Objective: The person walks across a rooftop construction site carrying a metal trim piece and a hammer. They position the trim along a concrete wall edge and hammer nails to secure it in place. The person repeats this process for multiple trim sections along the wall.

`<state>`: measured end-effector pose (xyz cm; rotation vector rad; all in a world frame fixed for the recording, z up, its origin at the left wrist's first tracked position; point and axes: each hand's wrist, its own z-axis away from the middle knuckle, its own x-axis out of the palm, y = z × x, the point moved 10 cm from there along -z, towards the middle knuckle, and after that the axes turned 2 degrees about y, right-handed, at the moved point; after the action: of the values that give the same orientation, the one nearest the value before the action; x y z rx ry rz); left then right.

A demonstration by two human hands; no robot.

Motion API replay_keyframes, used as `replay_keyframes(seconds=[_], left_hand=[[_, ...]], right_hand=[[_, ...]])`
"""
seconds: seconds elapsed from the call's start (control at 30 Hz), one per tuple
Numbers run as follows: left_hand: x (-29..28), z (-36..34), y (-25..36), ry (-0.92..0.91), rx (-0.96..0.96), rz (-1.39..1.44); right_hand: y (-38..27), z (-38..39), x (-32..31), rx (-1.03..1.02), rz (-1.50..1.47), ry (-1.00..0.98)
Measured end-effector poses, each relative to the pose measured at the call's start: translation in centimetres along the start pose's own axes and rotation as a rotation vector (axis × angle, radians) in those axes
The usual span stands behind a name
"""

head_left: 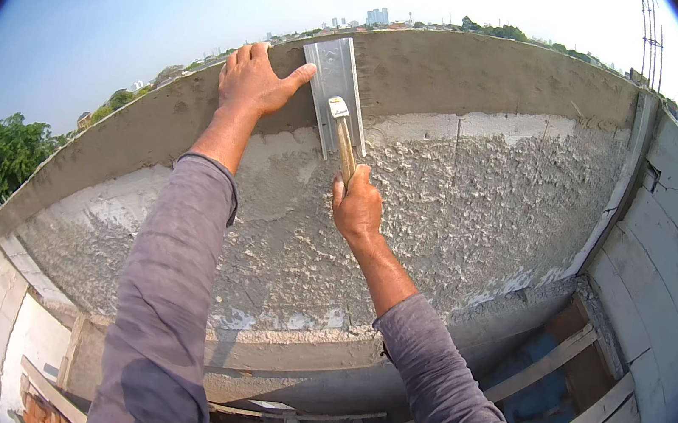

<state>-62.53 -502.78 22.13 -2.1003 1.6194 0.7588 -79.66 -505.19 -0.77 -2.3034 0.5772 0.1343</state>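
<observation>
My right hand (pixel 359 206) is closed around the lower end of a wooden-handled tool (pixel 345 148). Its pale, blocky head lies over the face of a silver metal channel piece (pixel 330 65); whether they are joined, I cannot tell. The channel stands almost upright against the wall, its upper end at the top edge. Beside it, my left hand (pixel 258 81) is spread on the wall's top edge, fingers reaching over and thumb stretched to the channel's left side. Behind both hands is the wall (pixel 460 202), smooth brown-grey plaster above and rough, lumpy mortar below.
A pale block wall (pixel 660 245) meets this one at the right, with thin steel bars (pixel 652 47) rising behind the corner. Wooden planks (pixel 550 363) span an opening at lower right. A ledge (pixel 286 354) runs along the wall's foot. Trees (pixel 7 164) stand beyond.
</observation>
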Motion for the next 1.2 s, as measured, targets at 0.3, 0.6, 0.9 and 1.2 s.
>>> replay_keyframes(seconds=[0.3, 0.6, 0.9, 1.2], left_hand=[[-0.4, 0.1, 0.1, 0.024, 0.006, 0.003], [-0.2, 0.1, 0.2, -0.014, -0.007, 0.012], [-0.2, 0.1, 0.2, -0.037, -0.02, 0.013], [-0.5, 0.0, 0.2, -0.04, -0.019, 0.017]], right_hand=[[-3.2, 2.5, -4.9, -0.469, -0.498, 0.451], [-5.1, 3.0, -5.6, -0.604, -0.381, 0.425], [-2.9, 0.7, -4.4, -0.309, -0.443, 0.331], [-1.2, 0.7, -2.2, -0.152, -0.204, 0.134]])
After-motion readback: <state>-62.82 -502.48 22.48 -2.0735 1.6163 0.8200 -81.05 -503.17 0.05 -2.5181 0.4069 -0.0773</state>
